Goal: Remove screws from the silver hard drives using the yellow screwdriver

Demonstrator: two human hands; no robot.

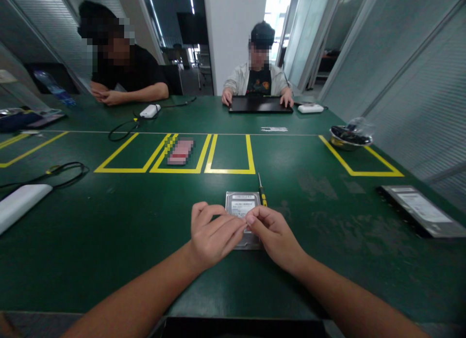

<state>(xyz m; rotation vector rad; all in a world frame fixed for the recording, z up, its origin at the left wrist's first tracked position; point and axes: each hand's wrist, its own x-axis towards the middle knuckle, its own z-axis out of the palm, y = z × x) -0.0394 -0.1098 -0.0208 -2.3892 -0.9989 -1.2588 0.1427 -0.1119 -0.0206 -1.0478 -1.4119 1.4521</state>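
A hard drive (243,205) with a white label lies flat on the green table in front of me, partly covered by my hands. My left hand (217,233) is over its left side, the fingers bent and reaching right until their tips meet the other hand. My right hand (274,236) is closed in a pinch of thumb and forefinger above the drive. Whatever sits between the fingertips is too small to make out. Just beyond the right hand, a screwdriver (263,196) with a yellow and black handle lies beside the drive, its shaft pointing away.
At right lie another drive-like unit (422,211) and a metal bowl (347,140) holding a plastic bag. Yellow tape (230,171) marks boxes; one holds a blurred pink item (181,152). A white power strip (24,206) is left. Two people sit opposite, one holding a dark panel (260,104).
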